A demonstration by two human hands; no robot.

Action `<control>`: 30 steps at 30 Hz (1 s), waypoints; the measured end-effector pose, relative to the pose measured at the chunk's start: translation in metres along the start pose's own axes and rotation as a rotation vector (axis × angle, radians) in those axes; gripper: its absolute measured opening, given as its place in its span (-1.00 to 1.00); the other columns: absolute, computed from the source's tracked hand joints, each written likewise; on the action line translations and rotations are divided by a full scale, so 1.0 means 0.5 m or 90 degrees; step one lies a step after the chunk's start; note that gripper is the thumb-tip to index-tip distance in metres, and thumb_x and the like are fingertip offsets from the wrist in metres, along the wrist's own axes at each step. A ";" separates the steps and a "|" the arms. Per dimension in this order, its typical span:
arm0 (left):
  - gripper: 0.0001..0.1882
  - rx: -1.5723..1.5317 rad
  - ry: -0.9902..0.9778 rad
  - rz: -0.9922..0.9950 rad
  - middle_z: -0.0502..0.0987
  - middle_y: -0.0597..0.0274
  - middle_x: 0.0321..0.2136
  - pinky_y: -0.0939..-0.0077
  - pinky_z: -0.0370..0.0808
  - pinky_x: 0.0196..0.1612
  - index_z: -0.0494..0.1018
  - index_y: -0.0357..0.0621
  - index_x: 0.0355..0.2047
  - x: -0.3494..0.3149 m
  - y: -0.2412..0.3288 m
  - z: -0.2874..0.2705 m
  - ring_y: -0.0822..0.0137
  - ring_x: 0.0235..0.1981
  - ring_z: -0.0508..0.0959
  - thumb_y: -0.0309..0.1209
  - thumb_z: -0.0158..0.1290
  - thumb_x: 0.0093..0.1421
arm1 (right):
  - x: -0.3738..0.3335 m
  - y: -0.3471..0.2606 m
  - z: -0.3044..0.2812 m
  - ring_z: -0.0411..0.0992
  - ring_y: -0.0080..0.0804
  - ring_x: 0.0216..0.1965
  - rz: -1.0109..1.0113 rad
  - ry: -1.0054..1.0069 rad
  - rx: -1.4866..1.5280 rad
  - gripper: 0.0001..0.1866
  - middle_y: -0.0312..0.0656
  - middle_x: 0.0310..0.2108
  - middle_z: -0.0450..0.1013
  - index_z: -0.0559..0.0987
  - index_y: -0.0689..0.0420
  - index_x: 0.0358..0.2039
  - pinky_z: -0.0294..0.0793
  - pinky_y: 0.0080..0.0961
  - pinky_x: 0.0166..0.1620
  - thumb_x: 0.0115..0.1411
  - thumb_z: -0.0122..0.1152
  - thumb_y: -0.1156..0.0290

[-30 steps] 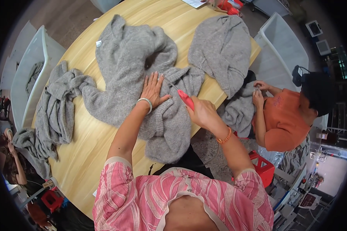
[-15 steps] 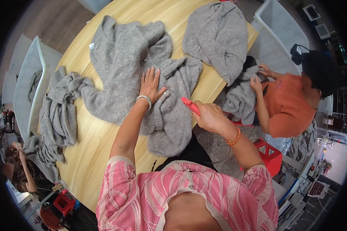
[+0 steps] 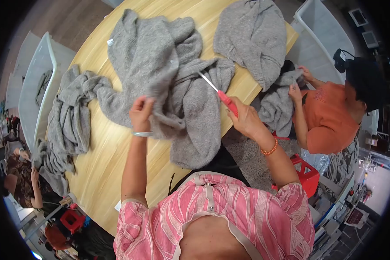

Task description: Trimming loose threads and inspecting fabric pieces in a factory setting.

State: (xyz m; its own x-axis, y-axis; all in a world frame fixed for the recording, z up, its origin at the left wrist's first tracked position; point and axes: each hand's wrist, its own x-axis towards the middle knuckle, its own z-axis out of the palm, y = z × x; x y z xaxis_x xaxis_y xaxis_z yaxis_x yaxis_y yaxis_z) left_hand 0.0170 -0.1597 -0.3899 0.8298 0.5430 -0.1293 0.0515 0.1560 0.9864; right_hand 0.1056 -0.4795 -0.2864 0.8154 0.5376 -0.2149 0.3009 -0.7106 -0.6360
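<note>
A grey knitted garment [image 3: 145,50] lies spread on the table before me, with a small white tag at its far left edge. My left hand [image 3: 141,113] grips a fold of it and holds that part up; the lifted cloth is smeared by motion. My right hand [image 3: 248,120] is closed around a red-handled tool with a thin metal shaft [image 3: 223,96]. The shaft points away to the left, its end at a fold of the garment; whether it touches the knit I cannot tell.
More grey knitwear lies on the wooden table [image 3: 104,169]: a folded pile [image 3: 251,41] far right and a bunched one [image 3: 69,117] at left. White bins [image 3: 45,82] flank the table. An orange-shirted co-worker [image 3: 329,117] handles grey knit beside a red stool [image 3: 305,175].
My left hand went from lying flat on the garment to gripping a fold, pulled toward me and left. The tool's tip moved to a farther fold. The view shifted slightly.
</note>
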 end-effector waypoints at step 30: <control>-0.23 0.585 0.361 0.194 0.21 -0.17 0.08 0.16 0.15 0.13 0.19 -0.10 0.12 0.070 -0.016 -0.107 -0.04 0.11 0.22 -0.23 0.24 -0.10 | 0.111 -0.030 0.039 0.46 0.08 -0.34 -0.064 -0.090 -0.004 -0.69 0.04 -0.48 0.48 0.34 0.17 -0.10 0.41 -0.19 -0.26 0.13 0.03 0.43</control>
State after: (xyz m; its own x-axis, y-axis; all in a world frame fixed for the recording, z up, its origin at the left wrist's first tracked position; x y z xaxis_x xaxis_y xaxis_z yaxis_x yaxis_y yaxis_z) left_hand 0.0160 -0.0980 -0.4079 0.5160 0.7890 0.3335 0.4749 -0.5876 0.6551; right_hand 0.1367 -0.4304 -0.3033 0.7032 0.6647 -0.2523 0.3817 -0.6523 -0.6548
